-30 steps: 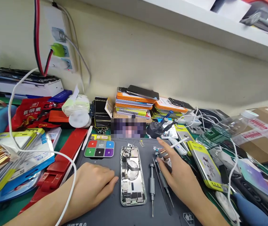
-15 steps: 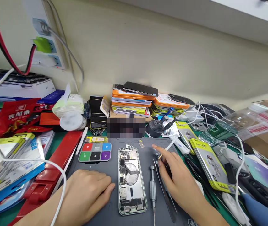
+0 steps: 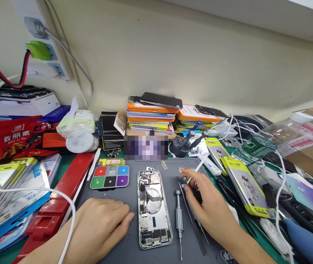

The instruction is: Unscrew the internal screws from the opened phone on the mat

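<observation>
An opened phone (image 3: 153,207) with its insides showing lies in the middle of a grey work mat (image 3: 123,194). My left hand (image 3: 104,220) rests palm down on the mat just left of the phone, fingers flat, holding nothing. My right hand (image 3: 206,205) lies to the right of the phone. Its fingers stretch out over a dark screwdriver and tweezers (image 3: 193,220), and the index fingertip is near a white stick with a gold tip (image 3: 194,173). A silver screwdriver (image 3: 178,216) lies between the phone and my right hand.
A coloured screw tray (image 3: 110,176) sits at the mat's far left corner. Stacked orange boxes with a phone on top (image 3: 156,113) stand at the back. Yellow-edged packages (image 3: 241,183), white cables and a plastic bottle (image 3: 269,141) crowd the right. A red bar (image 3: 62,198) and packets fill the left.
The view has tilted down a little and shifted. My right hand has drawn slightly back toward the tools beside the phone. My left hand has stayed where it was.
</observation>
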Motion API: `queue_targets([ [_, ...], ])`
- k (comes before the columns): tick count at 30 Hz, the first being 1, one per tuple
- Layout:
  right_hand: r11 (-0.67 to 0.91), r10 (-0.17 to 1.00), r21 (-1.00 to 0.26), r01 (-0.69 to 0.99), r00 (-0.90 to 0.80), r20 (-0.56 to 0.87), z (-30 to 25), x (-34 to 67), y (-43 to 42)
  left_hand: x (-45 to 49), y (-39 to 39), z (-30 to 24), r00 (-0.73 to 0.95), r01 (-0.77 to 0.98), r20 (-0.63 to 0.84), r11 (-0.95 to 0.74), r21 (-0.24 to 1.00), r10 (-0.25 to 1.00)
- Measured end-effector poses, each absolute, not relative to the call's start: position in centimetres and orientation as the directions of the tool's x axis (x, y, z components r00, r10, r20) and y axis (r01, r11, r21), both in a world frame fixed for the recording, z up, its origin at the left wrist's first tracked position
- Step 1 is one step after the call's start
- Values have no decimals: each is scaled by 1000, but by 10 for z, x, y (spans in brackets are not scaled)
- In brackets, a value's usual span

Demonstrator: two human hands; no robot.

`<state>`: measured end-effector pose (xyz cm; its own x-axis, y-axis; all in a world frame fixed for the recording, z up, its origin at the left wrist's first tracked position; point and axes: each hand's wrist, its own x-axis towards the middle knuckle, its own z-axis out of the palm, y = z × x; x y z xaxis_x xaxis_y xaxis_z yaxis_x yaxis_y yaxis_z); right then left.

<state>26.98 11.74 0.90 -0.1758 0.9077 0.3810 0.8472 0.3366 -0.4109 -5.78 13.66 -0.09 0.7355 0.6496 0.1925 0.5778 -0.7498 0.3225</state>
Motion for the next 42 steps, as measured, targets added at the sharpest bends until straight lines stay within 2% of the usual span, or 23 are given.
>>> queue_targets([
  [7,375,854,-476,796,-96,511,11,269,117,-58,136,-1,729,580,192,-741,338,658],
  [12,440,770,-457,773,-63,635,8,272,118,-58,136,1,724,599,164,-729,332,670],
  [19,497,694,-440,747,-38,719,11,273,118,-57,136,2,733,586,193,-750,308,652],
  [26,480,653,-456,749,42,756,17,276,119,-57,137,2,730,576,215,-754,316,649],
  [31,491,647,-517,701,104,755,21,276,120,-58,137,3,728,595,158,-729,338,668],
  [42,522,640,-513,682,84,764,26,272,121,-59,137,1,726,582,182,-734,349,663],
])
